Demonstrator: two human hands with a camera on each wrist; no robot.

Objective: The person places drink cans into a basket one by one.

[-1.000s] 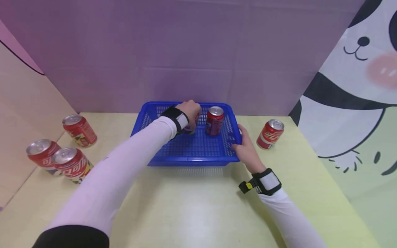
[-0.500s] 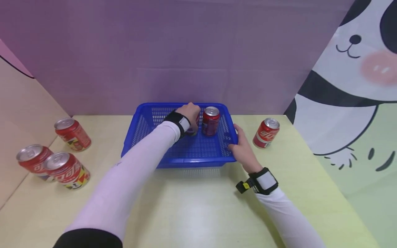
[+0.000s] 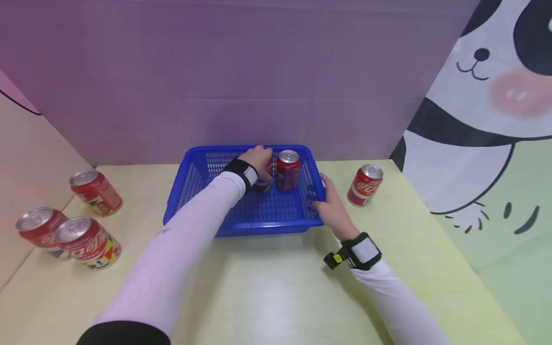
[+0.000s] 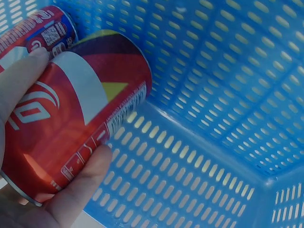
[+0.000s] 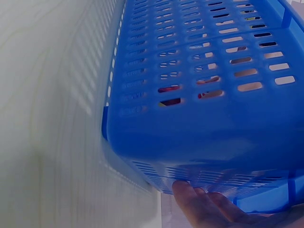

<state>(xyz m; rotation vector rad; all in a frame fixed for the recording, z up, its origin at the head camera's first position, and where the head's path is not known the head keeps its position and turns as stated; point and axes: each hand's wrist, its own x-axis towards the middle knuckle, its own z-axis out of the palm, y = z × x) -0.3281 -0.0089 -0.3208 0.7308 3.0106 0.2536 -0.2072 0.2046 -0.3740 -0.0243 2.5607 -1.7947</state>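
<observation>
Inside the blue plastic basket, my left hand holds a red soda can, largely covered by the hand in the head view. The left wrist view shows this can with the thumb on one side and fingers on the other. A second red soda can stands upright in the basket, close to the right of the held one; part of this neighbouring can shows at the upper left of the left wrist view. My right hand grips the basket's right rim, thumb over the edge.
On the left of the table stand three red cans: one at the back, one by the wall and one in front. Another can stands right of the basket. A purple wall rises behind.
My left hand has brought its can a little closer to the can standing in the basket, and its thumb shows more now. The right hand stays on the rim. The head view has shifted slightly.
</observation>
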